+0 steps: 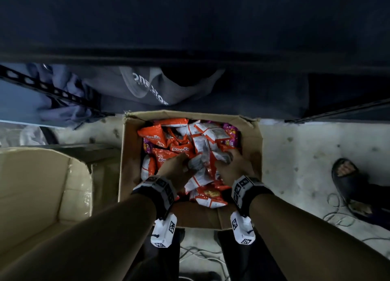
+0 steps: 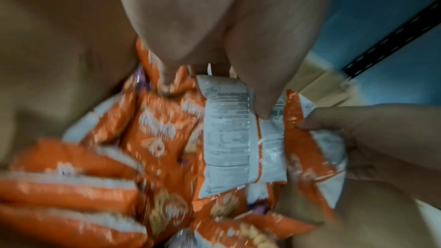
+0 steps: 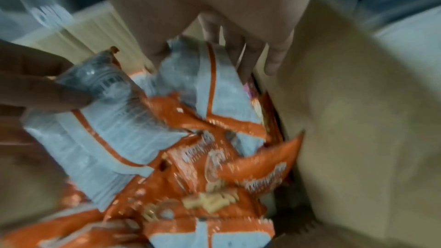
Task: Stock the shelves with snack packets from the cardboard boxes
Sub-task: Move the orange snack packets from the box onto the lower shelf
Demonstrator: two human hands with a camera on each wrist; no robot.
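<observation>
Dim concrete floor [image 1: 295, 145] under a dark metal shelf [image 1: 190, 27], with an open cardboard box [image 1: 130, 154] full of orange and white snack packets [image 1: 168, 137]. Both hands are down in the pile: left hand [image 1: 175, 169] and right hand [image 1: 234, 164] each grasp a bunch of packets. Second cardboard box [image 1: 42, 185] sits just left.

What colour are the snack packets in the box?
Mostly orange with white backs; the snack packets show best in the head view. A few are purple.
</observation>
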